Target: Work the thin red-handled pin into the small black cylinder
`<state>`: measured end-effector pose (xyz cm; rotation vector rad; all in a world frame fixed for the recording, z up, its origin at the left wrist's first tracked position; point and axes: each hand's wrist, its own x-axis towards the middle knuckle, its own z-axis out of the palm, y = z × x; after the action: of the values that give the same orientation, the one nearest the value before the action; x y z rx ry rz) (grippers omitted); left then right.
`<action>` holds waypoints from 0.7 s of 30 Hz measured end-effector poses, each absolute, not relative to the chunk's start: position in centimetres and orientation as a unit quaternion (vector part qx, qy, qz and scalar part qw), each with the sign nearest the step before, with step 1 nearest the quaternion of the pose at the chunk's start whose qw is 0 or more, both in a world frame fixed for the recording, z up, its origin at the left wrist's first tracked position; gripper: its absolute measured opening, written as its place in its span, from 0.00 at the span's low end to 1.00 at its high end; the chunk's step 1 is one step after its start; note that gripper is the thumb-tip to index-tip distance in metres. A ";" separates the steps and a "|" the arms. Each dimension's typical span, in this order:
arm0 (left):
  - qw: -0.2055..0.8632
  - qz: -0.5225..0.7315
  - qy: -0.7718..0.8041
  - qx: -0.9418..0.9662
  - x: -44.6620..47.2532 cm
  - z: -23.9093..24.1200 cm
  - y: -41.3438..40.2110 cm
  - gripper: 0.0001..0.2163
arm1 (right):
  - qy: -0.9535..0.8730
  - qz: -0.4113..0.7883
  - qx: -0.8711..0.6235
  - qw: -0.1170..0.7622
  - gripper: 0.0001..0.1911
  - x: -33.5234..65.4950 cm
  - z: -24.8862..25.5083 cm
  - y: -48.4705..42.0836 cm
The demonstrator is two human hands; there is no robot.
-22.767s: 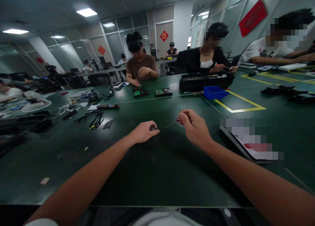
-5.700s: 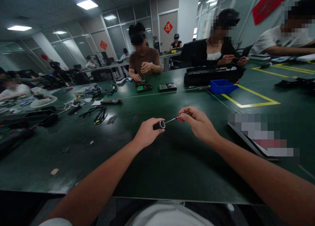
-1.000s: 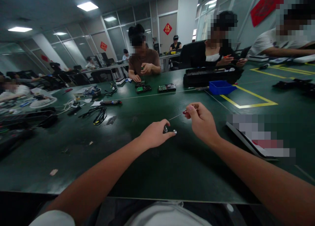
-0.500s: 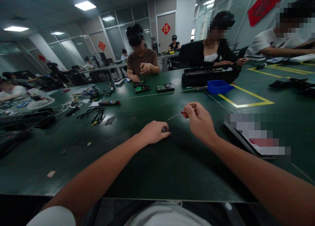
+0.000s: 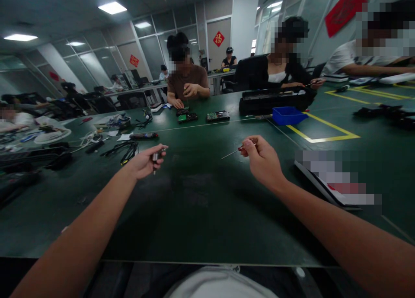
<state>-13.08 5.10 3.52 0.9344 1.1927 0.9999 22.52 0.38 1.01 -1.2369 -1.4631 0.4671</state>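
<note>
Left hand [image 5: 144, 161] has swung out left off the mat since half a second ago, taking the small part [image 5: 154, 156] with it; right hand [image 5: 262, 161] hasn't budged.

Left fingers are pinched narrow round the part, a short dark cylinder with a metal end, held up above the table [image 5: 201, 203], near the black cable [image 5: 128, 151]. Right hand grips the screwdriver [image 5: 238, 149] by its red handle, thumb and forefinger closed, shaft aimed left into open air, well apart from the part. Looks like a pause between bouts of screwdriver work on the part: tool and part are separated. Any further tool work needs the part brought back in line with the tip. Blue bin [image 5: 287, 115] and circuit boards [image 5: 201, 116] lie further back.
</note>
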 end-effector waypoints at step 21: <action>0.272 0.689 0.651 0.164 -38.6 5.1 -2.1 0.06 | -0.629 0.226 -0.529 0.523 0.14 22.8 0.3 0.7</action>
<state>-38.64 -2.08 5.07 0.4415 1.7532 1.8547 22.77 0.70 0.34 -1.2673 -1.5057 0.5415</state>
